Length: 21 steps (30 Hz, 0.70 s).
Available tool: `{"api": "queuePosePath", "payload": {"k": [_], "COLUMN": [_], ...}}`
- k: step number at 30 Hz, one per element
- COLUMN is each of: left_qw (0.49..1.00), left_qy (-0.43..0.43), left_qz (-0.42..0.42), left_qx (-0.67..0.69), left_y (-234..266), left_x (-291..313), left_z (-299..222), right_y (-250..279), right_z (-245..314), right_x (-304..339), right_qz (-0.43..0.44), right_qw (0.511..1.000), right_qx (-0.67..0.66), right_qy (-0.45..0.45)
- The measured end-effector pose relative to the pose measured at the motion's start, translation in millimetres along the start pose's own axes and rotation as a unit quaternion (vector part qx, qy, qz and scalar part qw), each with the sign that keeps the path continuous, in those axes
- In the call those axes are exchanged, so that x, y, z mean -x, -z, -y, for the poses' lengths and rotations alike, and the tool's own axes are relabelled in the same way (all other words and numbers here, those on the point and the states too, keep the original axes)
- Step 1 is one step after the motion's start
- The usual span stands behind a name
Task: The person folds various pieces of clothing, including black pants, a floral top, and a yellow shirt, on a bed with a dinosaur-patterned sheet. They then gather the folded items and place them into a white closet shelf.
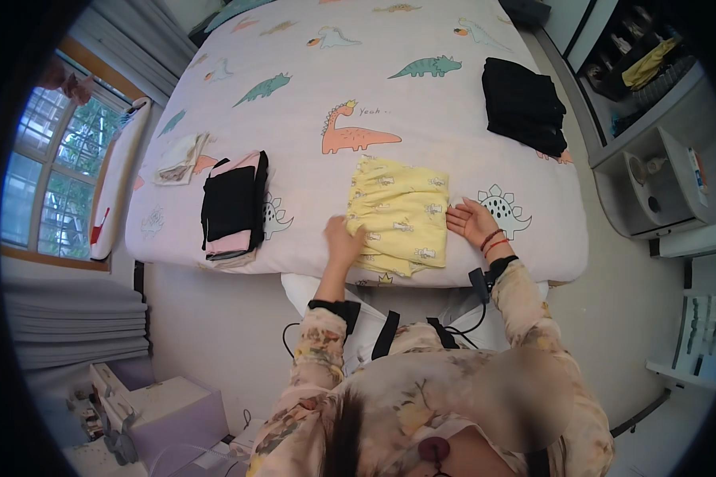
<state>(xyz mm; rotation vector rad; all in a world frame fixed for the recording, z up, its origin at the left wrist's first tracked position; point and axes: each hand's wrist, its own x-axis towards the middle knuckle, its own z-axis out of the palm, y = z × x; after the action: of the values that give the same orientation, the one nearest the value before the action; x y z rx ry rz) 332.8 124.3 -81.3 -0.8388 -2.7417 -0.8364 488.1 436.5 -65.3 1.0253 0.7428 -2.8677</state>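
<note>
A yellow garment point(397, 208) with a small animal print lies folded in a rough rectangle near the bed's front edge, its top edge gathered. At its left side my left hand point(344, 242) is closed on the edge, the thumb over the cloth and the other fingers partly hidden. My right hand point(474, 222) rests at the opposite side, palm turned inward, its fingers apart and touching or almost touching the cloth. Left of the garment sits a folded black and pink stack point(234, 205), with small white folded cloth point(181, 159) behind it.
A pile of folded black clothes point(523, 105) lies at the bed's far right. The bed point(310, 183) has a pink dinosaur-print cover. A window point(64, 167) and grey curtain point(79, 322) are on the left, open shelves point(652, 179) on the right, and a pale cabinet point(171, 413) at lower left.
</note>
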Motion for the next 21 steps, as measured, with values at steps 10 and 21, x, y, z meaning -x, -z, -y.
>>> {"api": "queuePosePath", "payload": {"k": [10,21], "left_qw": [0.709,0.764], "left_qy": [0.486,0.363], "left_qz": [0.158,0.102], "left_qx": [0.486,0.524], "left_y": [14,64], "left_x": [7,-145], "left_z": [-24,21], "right_y": [-61,-39], "right_z": [14,-7], "right_x": [-99,-15], "right_qz": [-0.107,-0.133], "right_qw": [0.935,0.958], "right_qx": [0.245,0.192], "right_qy": [0.234,0.167]}}
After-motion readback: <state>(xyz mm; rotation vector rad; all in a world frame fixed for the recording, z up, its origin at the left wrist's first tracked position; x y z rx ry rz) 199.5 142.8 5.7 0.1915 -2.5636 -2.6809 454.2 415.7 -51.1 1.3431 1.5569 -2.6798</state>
